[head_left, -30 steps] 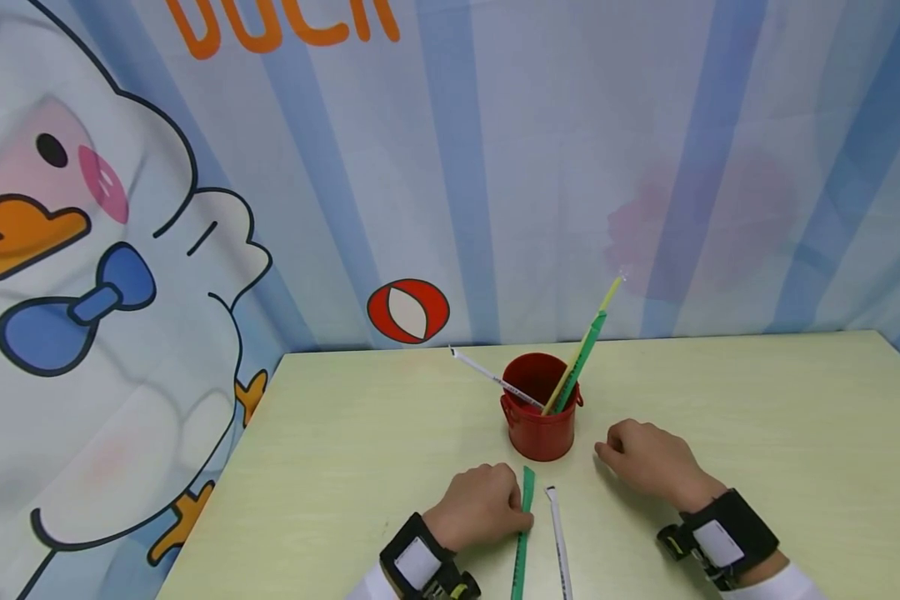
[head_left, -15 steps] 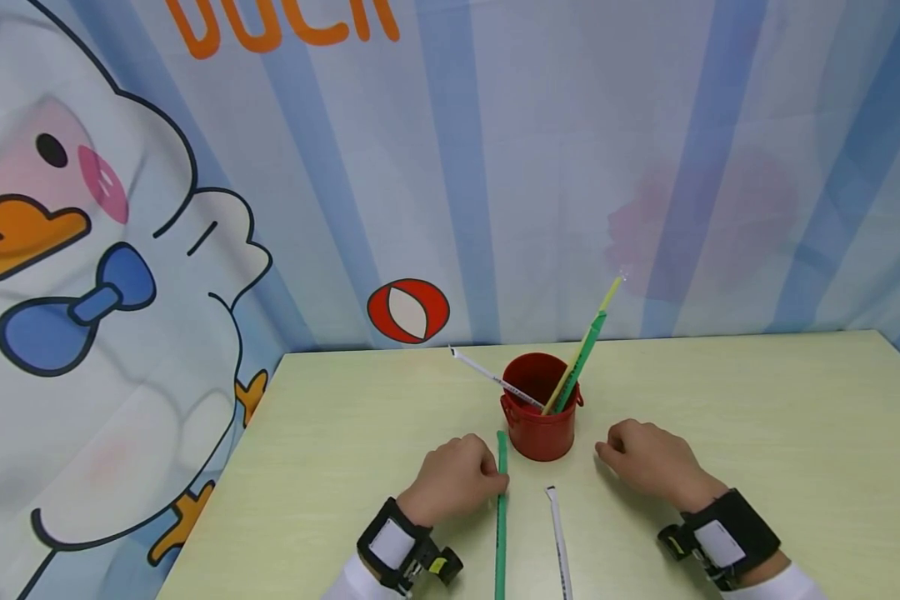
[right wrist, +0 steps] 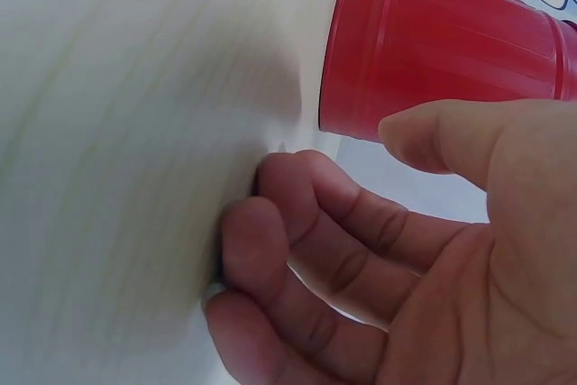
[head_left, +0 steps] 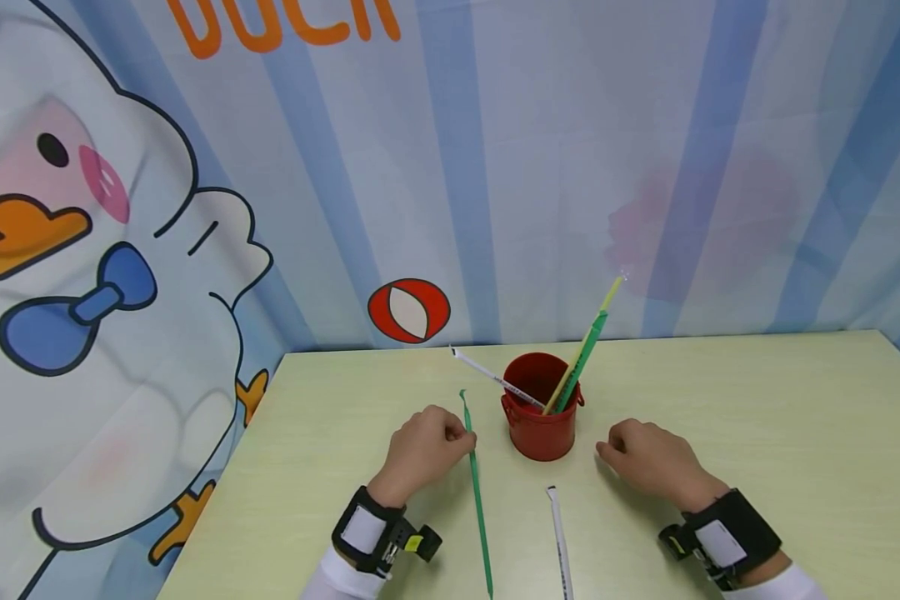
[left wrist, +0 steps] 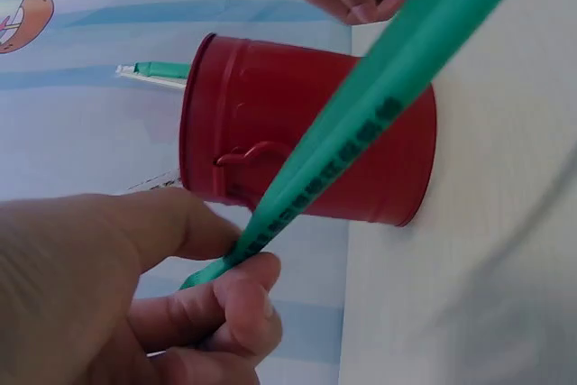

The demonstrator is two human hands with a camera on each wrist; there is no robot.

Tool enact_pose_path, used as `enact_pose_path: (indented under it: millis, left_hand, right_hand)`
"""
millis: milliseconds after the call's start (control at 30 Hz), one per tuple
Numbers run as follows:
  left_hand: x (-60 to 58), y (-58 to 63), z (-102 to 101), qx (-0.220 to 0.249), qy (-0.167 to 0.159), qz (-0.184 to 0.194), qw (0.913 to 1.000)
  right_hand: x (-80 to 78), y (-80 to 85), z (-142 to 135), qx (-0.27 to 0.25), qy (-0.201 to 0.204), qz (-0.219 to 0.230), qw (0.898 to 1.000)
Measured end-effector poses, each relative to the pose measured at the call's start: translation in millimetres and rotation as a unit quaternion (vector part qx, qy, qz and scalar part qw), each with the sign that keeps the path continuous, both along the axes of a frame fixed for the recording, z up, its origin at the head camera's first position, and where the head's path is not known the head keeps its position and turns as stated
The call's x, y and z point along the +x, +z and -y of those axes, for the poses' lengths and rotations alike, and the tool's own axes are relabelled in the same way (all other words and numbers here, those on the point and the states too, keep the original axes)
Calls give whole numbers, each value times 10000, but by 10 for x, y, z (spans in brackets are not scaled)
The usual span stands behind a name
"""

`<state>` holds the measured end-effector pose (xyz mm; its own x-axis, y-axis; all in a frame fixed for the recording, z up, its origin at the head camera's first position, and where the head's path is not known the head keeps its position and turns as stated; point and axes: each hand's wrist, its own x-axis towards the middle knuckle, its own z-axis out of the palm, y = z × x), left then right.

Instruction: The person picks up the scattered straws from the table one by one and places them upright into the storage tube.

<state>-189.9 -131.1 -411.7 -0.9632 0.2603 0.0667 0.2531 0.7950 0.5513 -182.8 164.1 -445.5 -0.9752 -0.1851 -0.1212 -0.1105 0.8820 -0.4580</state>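
Observation:
My left hand [head_left: 425,444] pinches a long, thin green wrapped straw [head_left: 477,492] between thumb and fingers near its upper end. In the left wrist view, dark printing shows along this green straw [left wrist: 306,178], which crosses in front of a red bucket [left wrist: 297,132]. My right hand [head_left: 648,458] rests on the table to the right of the bucket, fingers loosely curled and holding nothing. Inside the bucket lean a white wrapped straw [head_left: 495,377], a yellow straw [head_left: 603,302] and another green straw [head_left: 581,362].
A second white wrapped straw [head_left: 559,537] lies on the pale wooden table [head_left: 757,417], between my hands and closer to me. Behind the table hangs a blue striped cloth [head_left: 555,167] with a printed duck.
My left hand has moved forward and to the left, lifting the green straw off the table to the left of the bucket. The right hand has stayed in place.

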Motion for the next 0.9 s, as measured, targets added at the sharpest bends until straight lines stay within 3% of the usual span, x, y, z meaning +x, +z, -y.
enact_pose_path:
  millis: [167,500,667,900]
  left_hand:
    - [-6,80,60,175,244,-337,9990]
    - [-22,175,112,430,502,-456,9968]
    - [-58,282,113,576,581,-633,9946]
    - [-69,483,187,998,993,-1284,9817]
  right_hand:
    - [-1,-5,-1,30,22,-12,10000]
    - [-1,-12,-2,-8,79,-52,10000]
    - [-2,-14,-4,-27,48,-50,10000]
    - [1,3,-2,-21,33,-52,10000]
